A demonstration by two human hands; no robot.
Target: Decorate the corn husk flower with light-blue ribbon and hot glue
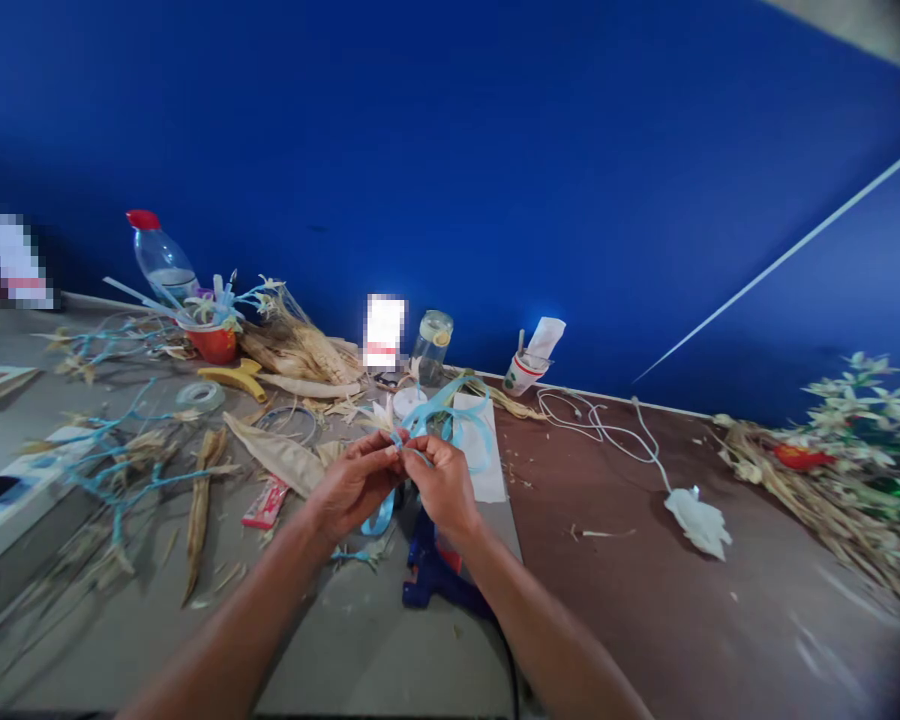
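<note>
My left hand [356, 480] and my right hand [444, 485] meet fingertip to fingertip over the middle of the table. Pinched in the left fingers is the base of a pale dried-husk flower [381, 412], whose petals stick up above the hand. The right fingers pinch a light-blue ribbon [471, 385] at the flower's base; its loops spread behind the hand, and another part hangs below. Exactly how the ribbon meets the stem is hidden by the fingers. Under my right wrist lies a dark-blue glue gun [439, 580], with its cord running toward the front edge.
Blue-wrapped branches [116, 480], dried husks [300, 350] and a tape roll [200, 395] lie left. Behind stand a red cup [214, 343], a bottle [163, 262], a glass jar [433, 340] and a white cup [525, 372]. A white cable [607, 430] and a flower bunch [862, 450] lie right.
</note>
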